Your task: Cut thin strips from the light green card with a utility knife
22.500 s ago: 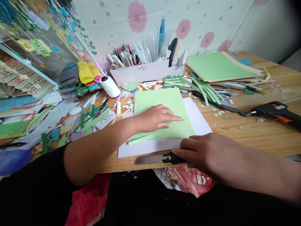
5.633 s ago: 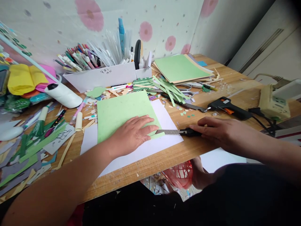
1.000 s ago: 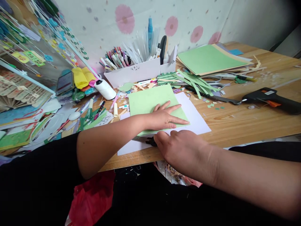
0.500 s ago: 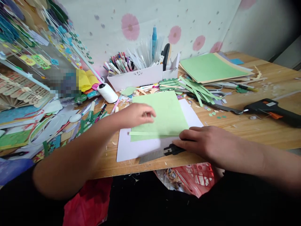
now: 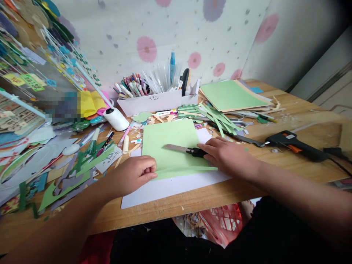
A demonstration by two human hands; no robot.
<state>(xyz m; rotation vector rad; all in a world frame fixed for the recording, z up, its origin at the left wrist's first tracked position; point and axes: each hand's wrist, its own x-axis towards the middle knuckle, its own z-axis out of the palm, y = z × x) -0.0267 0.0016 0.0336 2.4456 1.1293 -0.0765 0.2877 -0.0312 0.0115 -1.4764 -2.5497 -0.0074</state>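
Observation:
A light green sheet of paper [image 5: 170, 134] lies over a white sheet [image 5: 170, 192] at the table's front. Along its near edge runs a narrow green paper strip [image 5: 205, 168], its right end sticking out past the sheet. My left hand [image 5: 137, 173] is closed at the strip's left end, fingers curled, and hides that end. In my right hand [image 5: 227, 154] is a black utility knife [image 5: 197, 151], its blade extended and pointing left above the green sheet. The fingers are wrapped round the handle, and the hand is by the sheet's right edge.
Behind the sheet stand a white pen box [image 5: 151, 103] and a thread spool [image 5: 117, 119]. Cut green strips [image 5: 220, 121] and a stack of coloured paper [image 5: 233, 95] lie back right. A black glue gun [image 5: 297, 145] is at right; paper scraps [image 5: 82, 172] cover the left.
My left hand has come down and closed at the strip's left end. My right hand has raised the knife from the white sheet to over the green one. The view has shifted.

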